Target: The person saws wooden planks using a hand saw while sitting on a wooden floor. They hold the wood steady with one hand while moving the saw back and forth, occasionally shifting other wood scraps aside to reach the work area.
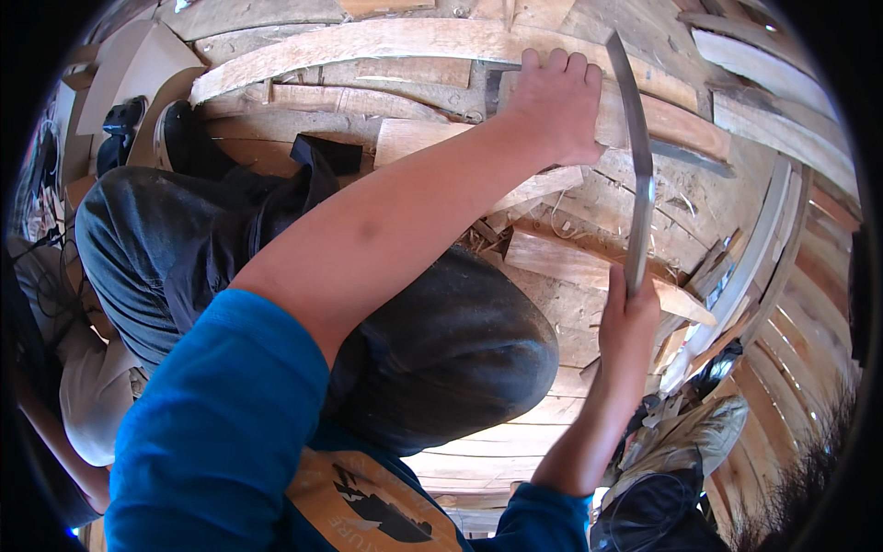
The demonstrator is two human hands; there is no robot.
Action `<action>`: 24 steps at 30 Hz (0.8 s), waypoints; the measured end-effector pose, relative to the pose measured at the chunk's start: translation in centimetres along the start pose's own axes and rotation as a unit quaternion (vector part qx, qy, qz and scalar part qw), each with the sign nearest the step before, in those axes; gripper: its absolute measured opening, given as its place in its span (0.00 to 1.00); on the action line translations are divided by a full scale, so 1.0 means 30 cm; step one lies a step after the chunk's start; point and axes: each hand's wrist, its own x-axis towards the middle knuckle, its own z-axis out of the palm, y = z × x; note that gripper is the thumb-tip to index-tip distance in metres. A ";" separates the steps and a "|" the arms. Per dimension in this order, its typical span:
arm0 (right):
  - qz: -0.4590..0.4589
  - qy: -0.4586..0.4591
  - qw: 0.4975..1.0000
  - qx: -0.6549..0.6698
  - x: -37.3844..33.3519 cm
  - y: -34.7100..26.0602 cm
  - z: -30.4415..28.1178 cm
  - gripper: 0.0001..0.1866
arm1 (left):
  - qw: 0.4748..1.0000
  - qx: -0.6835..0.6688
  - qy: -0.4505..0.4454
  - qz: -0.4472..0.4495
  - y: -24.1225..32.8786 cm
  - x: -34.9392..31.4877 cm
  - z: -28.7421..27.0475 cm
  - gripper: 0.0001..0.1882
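My left hand [559,106] lies over a short wooden piece [612,115] at the upper middle, its fingers curled over the far side. My right hand [630,304] is closed around the lower end of a long, narrow machete [636,138]. The machete's blade points away from me, passing just right of my left hand, and bends slightly midway. From this view I cannot tell whether the blade touches the wood. A long curved plank [368,44] stretches behind my left hand. A squared wooden beam [598,267] lies between my right hand and my knee.
Wood shavings [681,202] litter the plank floor. More boards [773,78] lie at the far right, with a slatted wooden wall [809,313] beyond. My bent knee [478,350] takes up the middle. Another person's leg and arm [87,405] show at the left edge.
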 end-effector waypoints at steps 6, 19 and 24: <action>0.006 -0.007 1.000 0.003 -0.056 -0.003 -0.031 0.12 | 1.000 0.001 0.008 0.012 -0.005 -0.007 0.015 0.40; 0.022 -0.029 0.999 0.008 -0.077 0.027 -0.057 0.14 | 1.000 0.018 -0.014 0.001 -0.005 -0.001 0.008 0.41; 0.019 -0.010 1.000 0.014 0.010 0.042 -0.030 0.14 | 1.000 0.016 0.002 -0.011 0.017 0.015 0.019 0.41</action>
